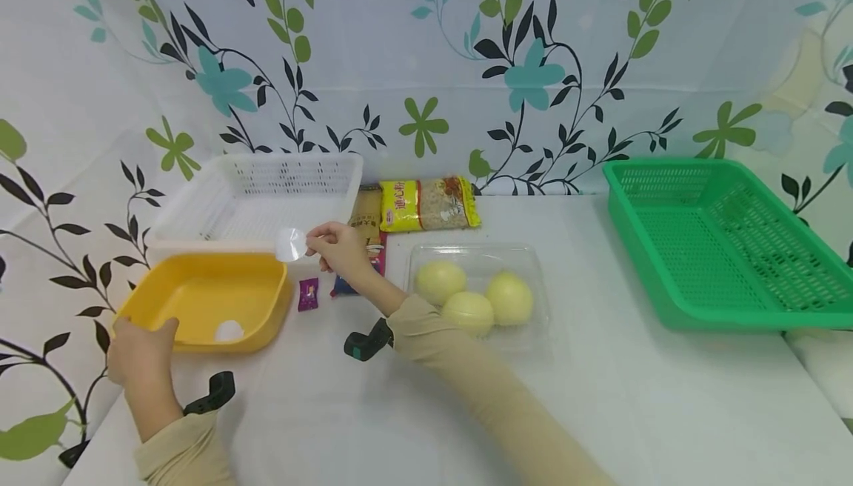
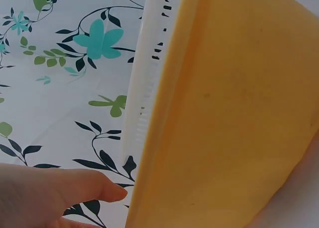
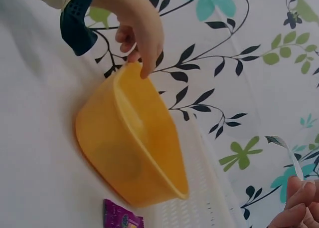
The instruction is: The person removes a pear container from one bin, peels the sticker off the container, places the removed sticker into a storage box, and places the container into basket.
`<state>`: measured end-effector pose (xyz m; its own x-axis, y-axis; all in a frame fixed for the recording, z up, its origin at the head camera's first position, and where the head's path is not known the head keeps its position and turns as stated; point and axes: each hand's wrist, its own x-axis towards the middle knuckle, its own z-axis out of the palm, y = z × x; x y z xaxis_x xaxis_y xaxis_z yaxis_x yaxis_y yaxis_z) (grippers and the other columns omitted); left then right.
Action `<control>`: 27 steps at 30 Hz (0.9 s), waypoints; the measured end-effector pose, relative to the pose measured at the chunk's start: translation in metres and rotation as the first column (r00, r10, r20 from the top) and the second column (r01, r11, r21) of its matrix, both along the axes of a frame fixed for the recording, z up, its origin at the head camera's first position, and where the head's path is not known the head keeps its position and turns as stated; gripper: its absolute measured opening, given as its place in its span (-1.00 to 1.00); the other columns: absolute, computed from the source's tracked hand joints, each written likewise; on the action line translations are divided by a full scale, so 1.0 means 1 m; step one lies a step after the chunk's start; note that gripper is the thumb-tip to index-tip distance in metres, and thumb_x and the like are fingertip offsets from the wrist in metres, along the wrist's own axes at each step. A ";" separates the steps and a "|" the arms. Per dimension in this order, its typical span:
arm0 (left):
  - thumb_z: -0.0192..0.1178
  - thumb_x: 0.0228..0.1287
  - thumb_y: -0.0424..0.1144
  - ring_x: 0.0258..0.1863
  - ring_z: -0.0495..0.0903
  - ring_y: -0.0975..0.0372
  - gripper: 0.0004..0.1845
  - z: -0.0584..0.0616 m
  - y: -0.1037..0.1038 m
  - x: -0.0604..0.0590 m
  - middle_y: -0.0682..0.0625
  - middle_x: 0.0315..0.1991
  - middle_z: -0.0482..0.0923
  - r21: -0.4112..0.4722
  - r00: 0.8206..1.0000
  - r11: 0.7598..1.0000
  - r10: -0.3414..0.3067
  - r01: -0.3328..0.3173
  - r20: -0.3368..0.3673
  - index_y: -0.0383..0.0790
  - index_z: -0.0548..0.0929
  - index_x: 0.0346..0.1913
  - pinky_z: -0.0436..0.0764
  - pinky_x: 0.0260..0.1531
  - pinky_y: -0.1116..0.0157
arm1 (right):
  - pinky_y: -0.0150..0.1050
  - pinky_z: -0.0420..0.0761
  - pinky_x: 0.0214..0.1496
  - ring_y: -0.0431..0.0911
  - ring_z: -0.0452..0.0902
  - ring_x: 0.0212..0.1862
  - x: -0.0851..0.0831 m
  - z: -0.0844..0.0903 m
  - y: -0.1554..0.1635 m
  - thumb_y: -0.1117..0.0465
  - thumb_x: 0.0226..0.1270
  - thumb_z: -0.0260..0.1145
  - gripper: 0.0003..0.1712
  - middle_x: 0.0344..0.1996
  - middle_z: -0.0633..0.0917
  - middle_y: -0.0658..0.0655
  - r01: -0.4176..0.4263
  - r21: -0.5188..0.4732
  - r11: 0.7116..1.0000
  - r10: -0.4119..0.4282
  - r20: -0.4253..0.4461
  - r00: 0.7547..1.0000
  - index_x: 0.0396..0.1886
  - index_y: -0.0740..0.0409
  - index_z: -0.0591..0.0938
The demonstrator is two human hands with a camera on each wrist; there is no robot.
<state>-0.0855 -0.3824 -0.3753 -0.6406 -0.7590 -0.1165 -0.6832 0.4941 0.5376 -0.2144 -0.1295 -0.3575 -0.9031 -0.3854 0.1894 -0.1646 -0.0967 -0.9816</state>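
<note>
One thin, glossy disc (image 1: 290, 244) is pinched at its edge by our right hand (image 1: 340, 249), held in the air near the right rear corner of a yellow basin (image 1: 200, 301), where we see a white round piece (image 1: 229, 331) lying inside. Our left hand (image 1: 141, 353) grips the basin's left end. That edge hold looks like the weak point: so slight a sheet could bend, slip and drift into the white basket (image 1: 266, 208) behind, or down beside the purple packet (image 1: 308, 294) on the desk (image 1: 600, 382). A tug from the left could tip the basin. Our right sleeve (image 1: 480, 382), crossing before three pale balls (image 1: 441, 282) in a clear tray (image 1: 480, 250), could nudge them if lowered.
</note>
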 end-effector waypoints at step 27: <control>-0.01 0.20 -0.11 0.07 0.10 -0.32 -0.36 -0.004 -0.008 0.012 -0.50 0.13 0.11 0.032 0.998 0.999 -0.028 0.026 0.053 -0.49 0.16 0.22 0.22 -0.07 -0.13 | -0.43 0.30 -0.72 -0.20 0.26 -0.78 0.012 -0.040 -0.064 0.34 0.13 0.28 -0.95 -0.68 0.61 0.09 -0.012 0.117 0.993 -0.020 0.271 0.962 -0.47 0.26 0.59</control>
<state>-0.0733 -0.3909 -0.3792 -0.6530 -0.7370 -0.1743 -0.6981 0.4964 0.5160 -0.2023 -0.1939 -0.3973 -0.9157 -0.3867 -0.1094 0.1096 0.0215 -0.9937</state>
